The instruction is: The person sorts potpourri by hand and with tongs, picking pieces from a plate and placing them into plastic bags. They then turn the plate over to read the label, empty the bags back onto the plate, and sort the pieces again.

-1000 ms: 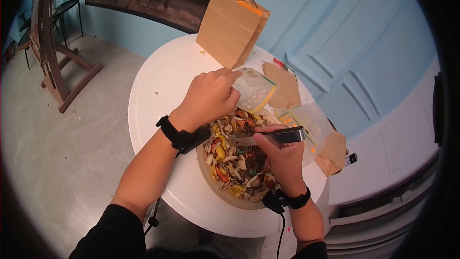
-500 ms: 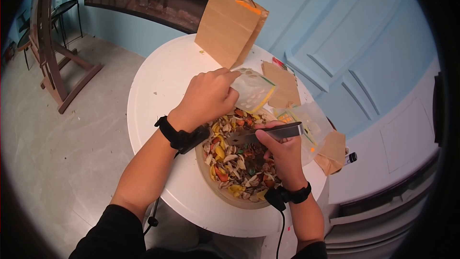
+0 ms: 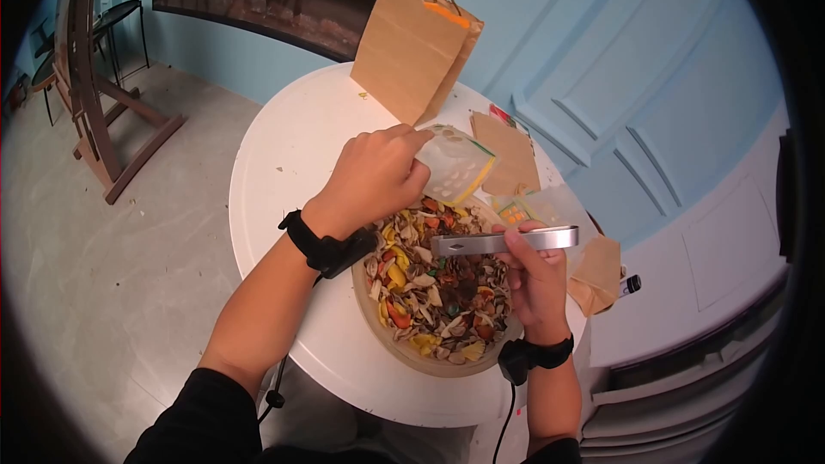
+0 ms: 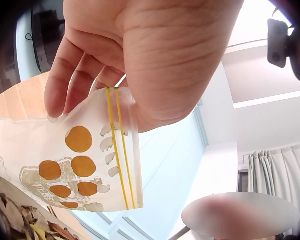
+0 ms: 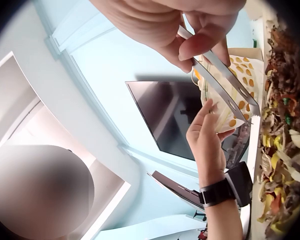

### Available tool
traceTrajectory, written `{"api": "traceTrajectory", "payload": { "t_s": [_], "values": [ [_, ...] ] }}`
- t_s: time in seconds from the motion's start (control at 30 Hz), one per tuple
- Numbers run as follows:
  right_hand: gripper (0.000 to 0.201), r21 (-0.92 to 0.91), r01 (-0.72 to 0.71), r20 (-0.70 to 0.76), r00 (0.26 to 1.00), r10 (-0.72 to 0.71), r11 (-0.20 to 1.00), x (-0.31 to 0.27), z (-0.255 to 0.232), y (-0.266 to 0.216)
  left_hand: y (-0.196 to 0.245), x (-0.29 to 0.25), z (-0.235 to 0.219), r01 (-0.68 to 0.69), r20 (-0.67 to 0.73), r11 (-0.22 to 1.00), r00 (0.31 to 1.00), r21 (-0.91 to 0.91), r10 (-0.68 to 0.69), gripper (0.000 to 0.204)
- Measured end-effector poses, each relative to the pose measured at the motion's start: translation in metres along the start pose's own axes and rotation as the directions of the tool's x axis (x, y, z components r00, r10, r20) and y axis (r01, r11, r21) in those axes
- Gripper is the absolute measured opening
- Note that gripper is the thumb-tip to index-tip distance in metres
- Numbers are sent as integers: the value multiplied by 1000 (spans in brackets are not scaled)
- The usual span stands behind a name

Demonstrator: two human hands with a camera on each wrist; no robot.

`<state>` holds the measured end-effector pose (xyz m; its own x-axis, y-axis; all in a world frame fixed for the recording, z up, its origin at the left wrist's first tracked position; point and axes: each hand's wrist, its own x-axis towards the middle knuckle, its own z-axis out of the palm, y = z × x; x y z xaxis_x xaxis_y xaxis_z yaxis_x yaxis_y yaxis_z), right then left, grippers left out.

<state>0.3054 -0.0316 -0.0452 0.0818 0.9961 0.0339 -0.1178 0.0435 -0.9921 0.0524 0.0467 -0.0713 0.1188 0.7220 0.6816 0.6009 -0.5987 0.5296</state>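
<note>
My left hand point(image 3: 374, 172) pinches the edge of a clear zip bag point(image 3: 455, 163), which hangs over the far rim of a round bowl point(image 3: 375, 326). In the left wrist view the bag point(image 4: 50, 140) has yellow zip lines, and orange-brown dots show on it. Dried petals and wood-like flakes point(image 3: 421, 292) in brown, yellow and orange fill the bowl. Metal tongs point(image 3: 481, 243) are gripped by my right hand point(image 3: 537, 288), above the bowl's right side. In the right wrist view, the tips of the tongs point(image 5: 225, 100) stand slightly apart, in front of the bag.
A brown paper bag point(image 3: 408, 51) stands at the back of the round white table point(image 3: 284, 137). Flat brown paper point(image 3: 507, 155), a second clear bag point(image 3: 554, 204) and a folded brown packet point(image 3: 597, 275) lie to the right. A wooden easel point(image 3: 94, 94) stands on the floor at left.
My right hand has moved right with the tongs, lifting them away from the middle of the petals. My left hand and the zip bag have stayed in place.
</note>
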Motion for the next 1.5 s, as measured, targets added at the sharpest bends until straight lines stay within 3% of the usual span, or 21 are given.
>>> {"api": "traceTrajectory", "payload": {
  "t_s": [0.2, 0.33, 0.43, 0.57, 0.77, 0.97, 1.17, 1.3, 1.43, 1.5],
  "values": [
    [26, 81, 67, -4, 998, -67, 994, 0, -5, -21, 0, -1, 2, -20, -2, 1000, 1000, 14, 20, 37],
    [30, -214, 103, 102, 991, -83, 971, -11, 14, -7, 1, 0, 0, -15, 7, 1000, 1000, 10, 15, 38],
    [27, -316, 99, 198, 979, -36, 944, -17, 24, -4, 1, -1, 1, -16, 2, 1000, 1000, 10, 16, 38],
    [23, -374, 50, 179, 984, 19, 926, -19, 26, -7, 1, 0, 0, -9, 9, 1000, 1000, 7, 9, 37],
    [21, -310, 24, 97, 995, 7, 950, -19, 21, -6, 0, 0, 0, -12, 5, 1000, 1000, 1, 12, 36],
    [24, -44, 53, 65, 997, -50, 998, -11, -1, -5, 2, 0, -1, -9, 14, 1000, 1000, 0, 9, 36],
    [26, 134, 198, -31, 980, -195, 971, 8, -2, -34, 2, -2, 0, -44, 43, 999, 998, -5, 45, 37],
    [34, 12, 359, -8, 933, -359, 933, 31, 21, -38, 4, 0, -1, -62, 79, 998, 995, -33, 64, 39],
    [36, -11, 384, -62, 921, -384, 923, 23, 29, -30, 0, 0, -1, -60, -14, 998, 998, -36, 60, 39],
    [35, -14, 401, -16, 916, -401, 916, 13, 20, -26, -3, -1, 2, -60, -78, 998, 995, -20, 59, 39]
  ]
}}
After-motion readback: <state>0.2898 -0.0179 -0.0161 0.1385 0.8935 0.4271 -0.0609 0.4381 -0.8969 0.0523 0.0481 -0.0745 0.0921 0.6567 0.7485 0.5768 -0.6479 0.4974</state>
